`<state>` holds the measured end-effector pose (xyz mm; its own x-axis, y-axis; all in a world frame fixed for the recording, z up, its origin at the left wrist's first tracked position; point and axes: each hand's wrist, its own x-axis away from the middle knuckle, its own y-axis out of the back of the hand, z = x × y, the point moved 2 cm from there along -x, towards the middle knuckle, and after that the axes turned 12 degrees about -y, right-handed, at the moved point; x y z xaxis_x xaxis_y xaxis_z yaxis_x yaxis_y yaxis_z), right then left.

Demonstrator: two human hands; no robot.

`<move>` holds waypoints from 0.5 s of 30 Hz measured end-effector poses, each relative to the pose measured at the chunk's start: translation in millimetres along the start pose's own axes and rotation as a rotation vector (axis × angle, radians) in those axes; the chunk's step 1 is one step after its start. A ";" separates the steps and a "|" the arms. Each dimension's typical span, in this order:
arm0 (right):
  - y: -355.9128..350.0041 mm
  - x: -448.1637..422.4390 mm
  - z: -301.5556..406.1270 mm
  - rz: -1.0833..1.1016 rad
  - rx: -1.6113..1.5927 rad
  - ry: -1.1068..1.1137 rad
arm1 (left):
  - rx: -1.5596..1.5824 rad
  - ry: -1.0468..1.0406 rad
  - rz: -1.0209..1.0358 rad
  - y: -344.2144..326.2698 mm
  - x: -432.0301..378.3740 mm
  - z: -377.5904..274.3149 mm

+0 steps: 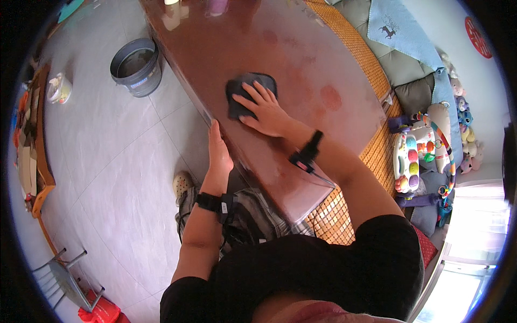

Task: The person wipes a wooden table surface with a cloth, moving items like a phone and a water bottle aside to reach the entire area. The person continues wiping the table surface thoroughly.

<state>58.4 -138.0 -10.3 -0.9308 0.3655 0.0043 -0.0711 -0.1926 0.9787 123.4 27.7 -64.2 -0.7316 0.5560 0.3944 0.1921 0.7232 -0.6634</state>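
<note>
A dark folded cloth [251, 80] lies on the glossy reddish-brown tabletop [226, 44]. My right hand [264, 111] rests flat on the cloth with its fingers spread, pressing it against the surface. My left hand [219, 147] is at the table's long left edge, its fingertips touching the rim and its palm turned to the side; whether it grips the edge cannot be told. Both wrists wear black straps with small devices. Damp-looking streaks and darker red patches show on the tabletop to the right of the cloth.
A grey bucket [145, 82] holding dark liquid stands on the tiled floor left of the table, with a small tub [59, 91] farther left. A metal-legged stool [70, 284] is at lower left. Along the right runs a sofa with a beaded mat [369, 74] and a baby play gym [408, 161].
</note>
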 end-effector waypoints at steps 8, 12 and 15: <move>-2.2 -167.6 27.6 0.069 -0.029 -0.225 | -0.091 -0.052 -0.038 -0.5 -4.6 8.0; 1.9 -217.9 26.8 0.087 -0.038 -0.284 | -0.182 -0.124 -0.082 0.8 -9.8 9.6; 7.5 -233.0 -3.3 0.050 -0.047 -0.410 | -0.219 -0.203 -0.067 -6.1 -9.4 14.1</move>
<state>273.6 -227.6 -4.7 -0.7140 0.6856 0.1423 -0.0547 -0.2573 0.9648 119.9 12.2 -72.8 -0.8586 0.4274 0.2829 0.2597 0.8386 -0.4788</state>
